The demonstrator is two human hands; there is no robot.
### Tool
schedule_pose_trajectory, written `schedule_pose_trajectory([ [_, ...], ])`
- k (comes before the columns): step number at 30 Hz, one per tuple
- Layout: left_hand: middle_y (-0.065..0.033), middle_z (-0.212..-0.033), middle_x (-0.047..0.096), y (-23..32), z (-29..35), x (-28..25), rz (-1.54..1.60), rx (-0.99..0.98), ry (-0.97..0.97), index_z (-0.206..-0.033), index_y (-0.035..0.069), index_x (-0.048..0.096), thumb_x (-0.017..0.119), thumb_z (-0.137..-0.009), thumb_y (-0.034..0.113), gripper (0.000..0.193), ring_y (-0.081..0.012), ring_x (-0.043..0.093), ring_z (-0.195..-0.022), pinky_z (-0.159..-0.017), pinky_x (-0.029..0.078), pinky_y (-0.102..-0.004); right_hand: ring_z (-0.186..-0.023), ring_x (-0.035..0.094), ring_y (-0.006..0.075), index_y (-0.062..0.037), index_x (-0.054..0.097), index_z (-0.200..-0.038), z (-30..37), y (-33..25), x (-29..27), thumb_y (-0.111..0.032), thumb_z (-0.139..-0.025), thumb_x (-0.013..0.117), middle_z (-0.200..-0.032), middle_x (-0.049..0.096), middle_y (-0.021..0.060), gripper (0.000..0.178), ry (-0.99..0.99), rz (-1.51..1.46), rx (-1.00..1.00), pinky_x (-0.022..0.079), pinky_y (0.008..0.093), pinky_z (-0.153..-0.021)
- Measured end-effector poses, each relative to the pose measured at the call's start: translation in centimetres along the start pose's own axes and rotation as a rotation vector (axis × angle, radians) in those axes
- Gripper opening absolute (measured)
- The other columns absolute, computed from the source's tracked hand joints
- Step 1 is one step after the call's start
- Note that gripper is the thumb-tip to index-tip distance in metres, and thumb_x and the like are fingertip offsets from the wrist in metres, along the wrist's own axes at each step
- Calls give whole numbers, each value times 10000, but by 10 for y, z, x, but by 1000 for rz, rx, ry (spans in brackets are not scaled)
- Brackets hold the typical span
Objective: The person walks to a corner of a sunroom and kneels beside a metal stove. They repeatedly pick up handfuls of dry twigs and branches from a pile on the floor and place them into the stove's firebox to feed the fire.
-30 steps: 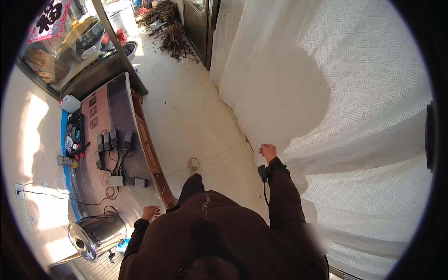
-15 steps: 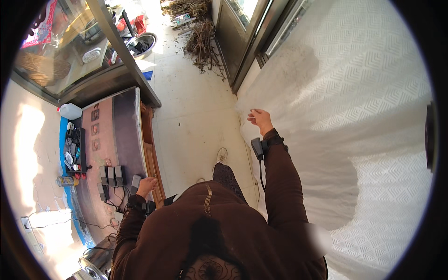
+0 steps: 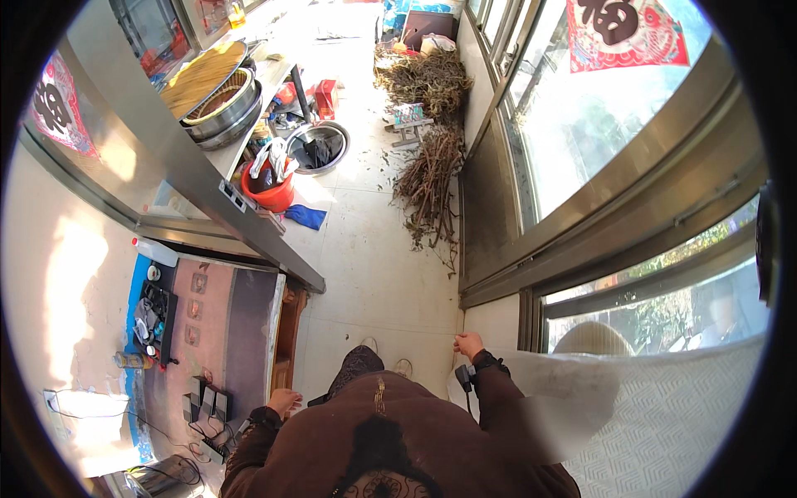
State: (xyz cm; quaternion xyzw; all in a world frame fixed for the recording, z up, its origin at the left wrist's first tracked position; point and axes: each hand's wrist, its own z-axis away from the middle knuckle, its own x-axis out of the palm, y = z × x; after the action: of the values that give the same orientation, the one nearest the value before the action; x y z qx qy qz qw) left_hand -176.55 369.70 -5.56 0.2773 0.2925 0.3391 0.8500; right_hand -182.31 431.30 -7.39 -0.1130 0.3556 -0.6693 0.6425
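Note:
My left hand hangs loose beside the wooden front of a low cabinet, its fingers slightly bent and apart, with nothing seen in them. On the cabinet's near end lie several black chargers with cables. My right hand is held out at my right, fingers loosely bent and holding nothing that I can see. It is nearest to the pale wall and the end of a white patterned curtain. Each wrist wears a black strap, and a small black box sits by the right one.
An open metal-framed glass door stands ahead on the left. Beyond it are a red bucket, a blue cloth and a metal basin on the floor. Dry twigs lie along the right, below the windows. A black tray sits on the cabinet.
I have walked ahead and my view has risen, so the doorway and twigs show more fully. Both hands appear lower in the picture, with the right one drawn closer to my body.

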Motion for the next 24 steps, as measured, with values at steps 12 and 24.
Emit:
schedule_pose_trajectory([
  [12, -75, -952, 710, 319, -391, -173, 108, -109, -23, -982, 1, 704, 609, -898, 262, 290, -157, 669, -793, -665, 514, -288, -694, 655, 167, 65, 643, -1060, -206, -244, -28, -145, -896, 631, -822, 673, 90, 266, -28, 224, -72, 546, 283, -626],
  [24, -64, -873, 681, 442, -581, -331, 350, -245, 165, -1012, 5, 668, 615, -886, 218, 253, -150, 636, -704, -580, 482, -285, -626, 667, 189, 36, 667, -1016, -422, -471, -90, -137, -905, 610, -791, 687, 105, 214, 18, 120, 21, 536, 294, -552],
])
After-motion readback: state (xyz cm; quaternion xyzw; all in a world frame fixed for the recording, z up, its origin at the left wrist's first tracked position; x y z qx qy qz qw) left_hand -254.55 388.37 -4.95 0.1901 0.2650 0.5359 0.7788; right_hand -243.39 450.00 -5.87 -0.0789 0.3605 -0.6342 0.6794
